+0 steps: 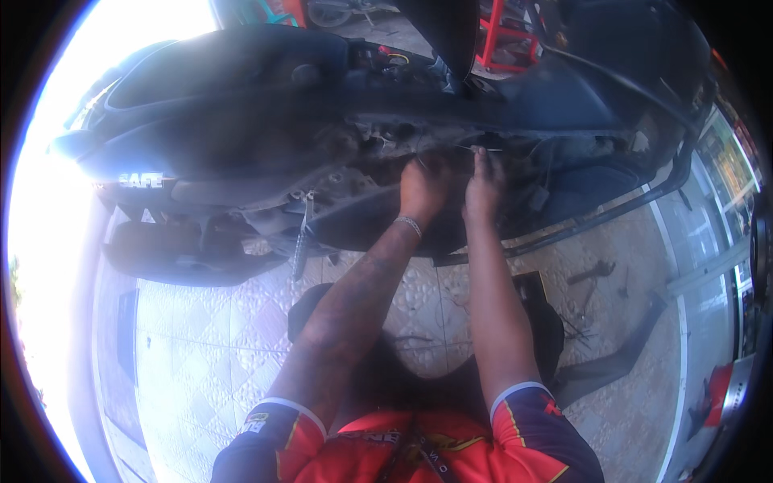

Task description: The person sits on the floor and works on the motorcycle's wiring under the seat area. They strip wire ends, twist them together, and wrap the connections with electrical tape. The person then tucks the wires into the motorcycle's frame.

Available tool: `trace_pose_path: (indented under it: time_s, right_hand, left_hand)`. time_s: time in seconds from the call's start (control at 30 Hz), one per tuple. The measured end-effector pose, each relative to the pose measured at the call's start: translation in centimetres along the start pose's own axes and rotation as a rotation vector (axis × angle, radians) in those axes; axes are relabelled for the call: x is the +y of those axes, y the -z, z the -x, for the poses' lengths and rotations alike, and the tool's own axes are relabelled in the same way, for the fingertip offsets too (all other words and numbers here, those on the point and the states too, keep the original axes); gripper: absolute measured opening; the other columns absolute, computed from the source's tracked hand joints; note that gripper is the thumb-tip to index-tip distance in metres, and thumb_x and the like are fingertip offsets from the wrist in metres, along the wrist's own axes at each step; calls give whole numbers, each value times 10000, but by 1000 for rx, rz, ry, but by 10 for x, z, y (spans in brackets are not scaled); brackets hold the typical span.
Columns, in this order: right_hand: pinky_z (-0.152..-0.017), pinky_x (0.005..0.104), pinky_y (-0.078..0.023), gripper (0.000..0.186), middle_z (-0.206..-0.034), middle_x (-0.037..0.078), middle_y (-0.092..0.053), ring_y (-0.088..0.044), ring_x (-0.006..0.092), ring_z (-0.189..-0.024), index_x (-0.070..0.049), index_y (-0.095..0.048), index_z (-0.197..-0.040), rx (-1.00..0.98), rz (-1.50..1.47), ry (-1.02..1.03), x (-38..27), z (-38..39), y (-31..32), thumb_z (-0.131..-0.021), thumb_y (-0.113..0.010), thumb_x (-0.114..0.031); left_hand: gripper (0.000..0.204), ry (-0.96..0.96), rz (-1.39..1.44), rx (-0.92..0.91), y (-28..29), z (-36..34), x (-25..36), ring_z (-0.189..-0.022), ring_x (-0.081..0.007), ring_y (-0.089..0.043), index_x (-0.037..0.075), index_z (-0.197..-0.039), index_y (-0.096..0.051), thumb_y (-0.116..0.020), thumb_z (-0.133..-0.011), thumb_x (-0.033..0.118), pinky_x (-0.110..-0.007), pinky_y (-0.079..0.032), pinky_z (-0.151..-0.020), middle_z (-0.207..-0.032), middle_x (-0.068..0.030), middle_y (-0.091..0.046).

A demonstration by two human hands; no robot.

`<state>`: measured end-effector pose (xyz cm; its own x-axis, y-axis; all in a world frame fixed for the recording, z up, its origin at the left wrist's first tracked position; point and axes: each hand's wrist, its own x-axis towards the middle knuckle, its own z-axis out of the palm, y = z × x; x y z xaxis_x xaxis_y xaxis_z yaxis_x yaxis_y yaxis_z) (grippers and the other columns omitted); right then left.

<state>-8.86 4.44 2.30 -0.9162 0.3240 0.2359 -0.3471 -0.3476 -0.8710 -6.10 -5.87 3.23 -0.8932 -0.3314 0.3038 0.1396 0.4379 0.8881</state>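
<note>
A dark scooter (225, 105) stretches across the view, with an open gap of dusty mechanical parts (366, 137) along its middle. My left hand (423, 185) reaches into this gap with curled fingers; what they hold is hidden. Just to its right, my right hand (483, 185) has its fingers closed on a thin metal tool (496, 150) lying crosswise at the fingertips, against the scooter's inner parts. A pale metal stand with a spring (303, 233) hangs below the body, left of my hands.
Tiled floor (185, 354) lies below, with scattered dark metal items (592, 272) to the right of my arms. A red rack (503, 44) stands behind the scooter. A glass-fronted case (725, 169) lines the right edge; bright daylight fills the left.
</note>
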Motion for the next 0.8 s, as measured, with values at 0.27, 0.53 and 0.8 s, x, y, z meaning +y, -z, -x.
trace_pose_path:
  time_s: [0.27,0.53,0.8]
  right_hand:
    - [-990,313,-471,324,-1162,120,-718,-648,155,-1095,-6,-650,-1151,-102,157,111,-8,-5,-1,-1073,-547,-303]
    - [-930,334,-471,222,-942,66,-645,-651,166,-966,-40,-546,-1083,-140,-267,19,8,-2,-25,-1092,-476,-250]
    - [-691,361,-481,228,-795,37,-546,-516,155,-694,-12,-531,-1047,-110,48,70,-4,7,-34,-1075,-452,-224]
  left_hand:
    - [211,-39,-39,13,-4,5,-5,-919,-254,-749,29,-1022,-749,-703,-891,188,-347,-558,-829,-977,-161,-765]
    - [359,-26,-61,-34,3,7,2,-1009,-410,-691,3,-1048,-713,-644,-931,336,-451,-540,-848,-1022,-251,-724]
    - [380,-104,-135,-51,1,4,-15,-997,-432,-676,25,-1081,-684,-580,-964,372,-467,-533,-831,-1048,-251,-715]
